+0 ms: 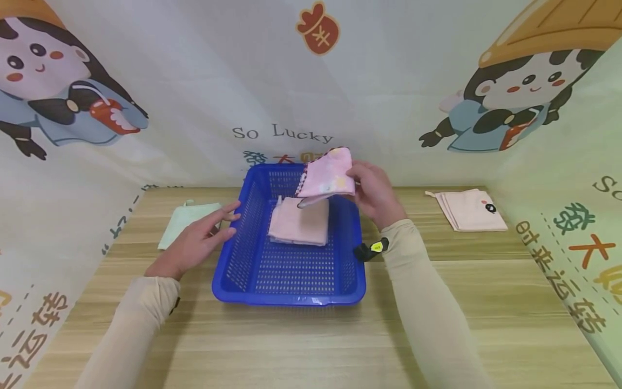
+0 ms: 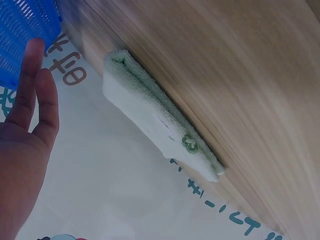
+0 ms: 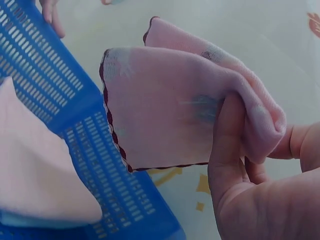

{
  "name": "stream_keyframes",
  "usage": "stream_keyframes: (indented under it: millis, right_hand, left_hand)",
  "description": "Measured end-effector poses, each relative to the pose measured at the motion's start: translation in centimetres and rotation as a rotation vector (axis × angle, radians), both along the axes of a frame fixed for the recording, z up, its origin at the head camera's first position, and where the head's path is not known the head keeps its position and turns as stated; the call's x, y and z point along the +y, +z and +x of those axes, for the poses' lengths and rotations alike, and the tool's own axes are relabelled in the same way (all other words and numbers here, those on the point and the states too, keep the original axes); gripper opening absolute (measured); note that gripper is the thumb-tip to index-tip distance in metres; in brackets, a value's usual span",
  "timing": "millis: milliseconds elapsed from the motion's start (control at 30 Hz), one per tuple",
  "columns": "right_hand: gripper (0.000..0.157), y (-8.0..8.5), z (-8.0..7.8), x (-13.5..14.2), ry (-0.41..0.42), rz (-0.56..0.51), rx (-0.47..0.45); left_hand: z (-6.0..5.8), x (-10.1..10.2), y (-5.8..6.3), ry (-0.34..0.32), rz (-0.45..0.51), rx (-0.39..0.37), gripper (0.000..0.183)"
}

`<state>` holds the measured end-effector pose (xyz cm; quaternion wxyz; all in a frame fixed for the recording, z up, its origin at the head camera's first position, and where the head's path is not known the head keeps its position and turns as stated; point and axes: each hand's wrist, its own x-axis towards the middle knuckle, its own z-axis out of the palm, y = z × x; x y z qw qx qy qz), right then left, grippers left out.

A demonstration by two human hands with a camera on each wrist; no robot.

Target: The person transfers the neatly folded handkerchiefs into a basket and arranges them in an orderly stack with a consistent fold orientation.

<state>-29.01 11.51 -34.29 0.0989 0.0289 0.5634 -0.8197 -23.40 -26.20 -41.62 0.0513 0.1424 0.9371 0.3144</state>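
Note:
A folded pink towel (image 1: 326,174) with a dark red stitched edge is pinched in my right hand (image 1: 376,194), held above the back right of a blue plastic basket (image 1: 291,299). In the right wrist view its folded end is between thumb and fingers, and the stitched edge (image 3: 112,125) hangs free. Another folded pink towel (image 1: 301,221) lies inside the basket. My left hand (image 1: 201,237) is at the basket's left rim, fingers extended and holding nothing; whether the fingertips touch the rim I cannot tell. Beside that hand lies a folded light green towel (image 2: 155,117).
On the right side of the wooden table (image 1: 301,346) lies a folded pale pink towel (image 1: 471,209) with a small dark cartoon mark. A printed white cloth backdrop (image 1: 389,81) stands behind the basket and along both sides.

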Motion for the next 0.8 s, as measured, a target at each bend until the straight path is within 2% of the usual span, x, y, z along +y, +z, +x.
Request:
stream_keyframes:
  millis: [233,467,800]
  right_hand:
    - [0.053,-0.2,-0.2,-1.3,-0.019,-0.074,-0.015]
    - [0.040,-0.5,-0.5,-2.9,-0.041,-0.077,-0.022]
    - [0.052,-1.3,-0.8,-4.4,-0.030,-0.060,-0.041]
  left_hand:
    - [-0.2,0.0,-0.3,-0.007,0.012,0.005,0.059]
    - [-0.3,-0.3,-0.5,-0.009,0.035,0.019,0.058]
    - [-0.2,-0.2,-0.5,-0.004,0.038,0.012,0.059]
